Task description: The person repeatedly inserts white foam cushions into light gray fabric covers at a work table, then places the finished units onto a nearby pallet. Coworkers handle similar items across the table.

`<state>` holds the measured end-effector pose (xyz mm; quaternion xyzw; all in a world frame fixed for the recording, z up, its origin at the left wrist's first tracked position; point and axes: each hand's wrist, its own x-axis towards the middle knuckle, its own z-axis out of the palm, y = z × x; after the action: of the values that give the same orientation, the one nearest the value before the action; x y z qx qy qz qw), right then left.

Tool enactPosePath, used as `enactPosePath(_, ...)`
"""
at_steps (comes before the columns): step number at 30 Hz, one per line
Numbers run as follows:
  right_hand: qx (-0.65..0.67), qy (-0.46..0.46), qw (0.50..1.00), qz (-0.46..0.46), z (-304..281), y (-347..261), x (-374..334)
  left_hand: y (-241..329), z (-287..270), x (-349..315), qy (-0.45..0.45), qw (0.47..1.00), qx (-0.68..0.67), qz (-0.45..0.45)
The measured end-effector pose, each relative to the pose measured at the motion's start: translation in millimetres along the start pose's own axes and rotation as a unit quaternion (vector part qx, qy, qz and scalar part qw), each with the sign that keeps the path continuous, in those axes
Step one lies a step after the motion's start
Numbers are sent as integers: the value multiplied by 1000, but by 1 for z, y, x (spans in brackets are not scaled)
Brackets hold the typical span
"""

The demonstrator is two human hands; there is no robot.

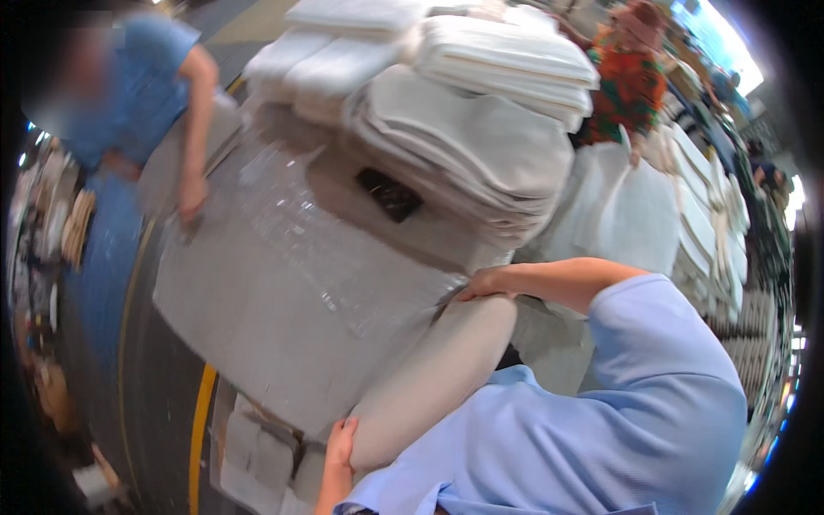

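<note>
A light grey padded panel (433,386), with a rounded fold along my side, lies across in front of my body. At its near left end my left hand (341,445) is closed on the edge. My right hand (487,282) grips its far right end, with the fingers partly hidden. Beyond the panel spreads a wide grey sheet (257,318), and I cannot tell whether the two are one piece. Clear plastic film (313,249) lies crinkled and shiny over the sheet. A small black rectangular piece (389,194) rests on grey material farther back.
Behind the sheet rises a tall pile of folded grey and white panels (481,120). A co-worker in blue (129,94) stands at the left, one hand (192,199) at the sheet's far left corner. Another person (627,77) stands at the back right. Yellow lines (202,429) mark the floor.
</note>
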<state>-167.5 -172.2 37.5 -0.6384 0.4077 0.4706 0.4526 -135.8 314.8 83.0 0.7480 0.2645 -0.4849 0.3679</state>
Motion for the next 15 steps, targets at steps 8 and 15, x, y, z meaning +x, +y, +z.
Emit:
enactPosePath(8, 124, -39, 991, -27, 5, 8, 3, -10, 5, 23, 27, 991, 101, 78)
enactPosePath(15, 179, -24, 981, -67, 15, 23, 10, -9, 7, 39, 13, 986, 124, 110)
